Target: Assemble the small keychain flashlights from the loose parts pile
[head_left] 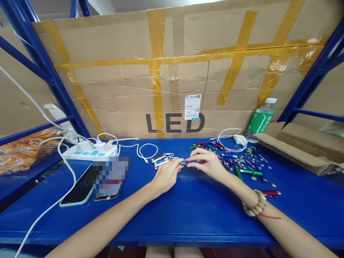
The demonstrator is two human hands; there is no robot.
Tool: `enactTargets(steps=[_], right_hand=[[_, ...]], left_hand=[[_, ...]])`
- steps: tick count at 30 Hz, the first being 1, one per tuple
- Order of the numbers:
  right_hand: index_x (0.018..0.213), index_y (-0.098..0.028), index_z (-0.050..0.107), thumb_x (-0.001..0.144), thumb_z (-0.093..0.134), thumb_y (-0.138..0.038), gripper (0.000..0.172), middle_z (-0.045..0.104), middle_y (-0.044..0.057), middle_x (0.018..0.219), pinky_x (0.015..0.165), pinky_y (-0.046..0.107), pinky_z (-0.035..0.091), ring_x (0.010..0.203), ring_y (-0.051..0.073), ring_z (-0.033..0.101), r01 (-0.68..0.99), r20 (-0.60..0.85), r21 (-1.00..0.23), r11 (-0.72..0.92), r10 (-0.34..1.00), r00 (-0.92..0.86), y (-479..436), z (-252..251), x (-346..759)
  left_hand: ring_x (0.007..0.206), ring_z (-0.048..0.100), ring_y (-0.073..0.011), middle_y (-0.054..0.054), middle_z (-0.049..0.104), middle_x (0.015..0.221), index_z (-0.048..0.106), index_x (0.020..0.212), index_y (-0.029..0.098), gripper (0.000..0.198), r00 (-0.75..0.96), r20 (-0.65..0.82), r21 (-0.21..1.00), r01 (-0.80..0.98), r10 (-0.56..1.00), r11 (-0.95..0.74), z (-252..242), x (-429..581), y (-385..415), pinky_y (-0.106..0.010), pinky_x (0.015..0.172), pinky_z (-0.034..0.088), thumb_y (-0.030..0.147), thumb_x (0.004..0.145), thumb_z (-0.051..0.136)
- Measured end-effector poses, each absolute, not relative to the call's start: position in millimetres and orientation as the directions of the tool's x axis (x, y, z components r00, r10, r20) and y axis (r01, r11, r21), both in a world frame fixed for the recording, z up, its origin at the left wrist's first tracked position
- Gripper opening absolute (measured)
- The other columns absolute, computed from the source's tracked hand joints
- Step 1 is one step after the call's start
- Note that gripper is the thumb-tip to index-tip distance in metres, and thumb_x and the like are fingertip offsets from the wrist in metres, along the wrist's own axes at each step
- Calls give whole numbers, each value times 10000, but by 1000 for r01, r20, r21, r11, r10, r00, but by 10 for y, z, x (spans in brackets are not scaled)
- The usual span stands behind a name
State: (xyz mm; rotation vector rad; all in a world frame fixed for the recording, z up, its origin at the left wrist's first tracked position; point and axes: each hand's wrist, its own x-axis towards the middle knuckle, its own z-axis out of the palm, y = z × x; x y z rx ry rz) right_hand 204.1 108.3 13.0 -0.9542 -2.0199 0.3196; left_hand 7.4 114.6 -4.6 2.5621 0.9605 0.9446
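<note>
- The left hand pinches a small green and silvery piece between thumb and forefinger, just above the blue flat-topped bench.
- The right hand faces it, thumb and forefinger slightly parted, their tips close to the far end of that piece; whether they grip it, I cannot tell.
- Just beyond the left hand lies a small group of slim silver, blue and black metal cylinders, side by side.
- To the right of the right hand spreads a loose heap of small coloured metal tubes, clips and round silvery discs.
- Nearer the right forearm, a slim red metal tube lies apart from the heap, partly hidden by the wrist with its pale beaded bracelet.
- Well left of the left hand, two flat phones lie side by side, with a white power strip behind them.
- Far to the right of the right hand stand a green-labelled clear plastic bottle and an open brown cardboard box.
</note>
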Motion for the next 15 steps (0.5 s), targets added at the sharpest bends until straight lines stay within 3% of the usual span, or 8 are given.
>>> enactTargets(steps=[7,15], right_hand=[[724,-194,716,710,638,-432,252,592,37,720,533,201,441,648,99,545,488,588,-534,691,718,-373,1090,128,2051],[692,-173,704,696,649,-437,270,600,40,676,496,202,421,617,99,541,485,523,-597,639,768,-368,1096,153,2022]], left_hand=[[758,581,-146,-40,624,839,528,1036,177,260,638,510,337,469,577,-816,-75,73,1148,-257,702,462,196,908,302],[917,594,-188,-73,631,1011,534,1054,167,247,662,509,279,478,550,-833,-79,73,1154,-303,786,469,174,898,342]])
